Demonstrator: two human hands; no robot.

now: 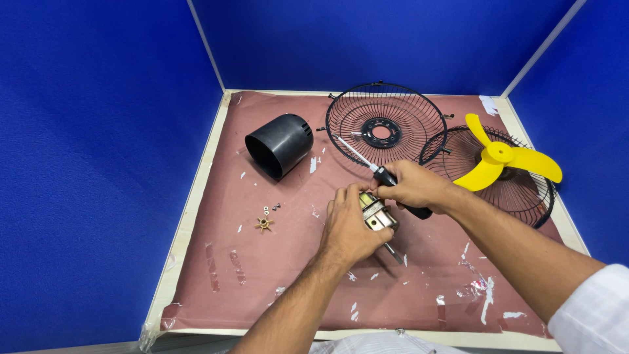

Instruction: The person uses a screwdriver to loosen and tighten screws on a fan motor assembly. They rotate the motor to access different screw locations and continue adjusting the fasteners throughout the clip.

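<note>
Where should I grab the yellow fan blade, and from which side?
Probably at the round hub, coming straight down from above. The blade lies flat on the right grille, hub up, and its three thin vanes splay outward and offer less firm hold. Both the left hand and right hand are busy at the motor.
</note>
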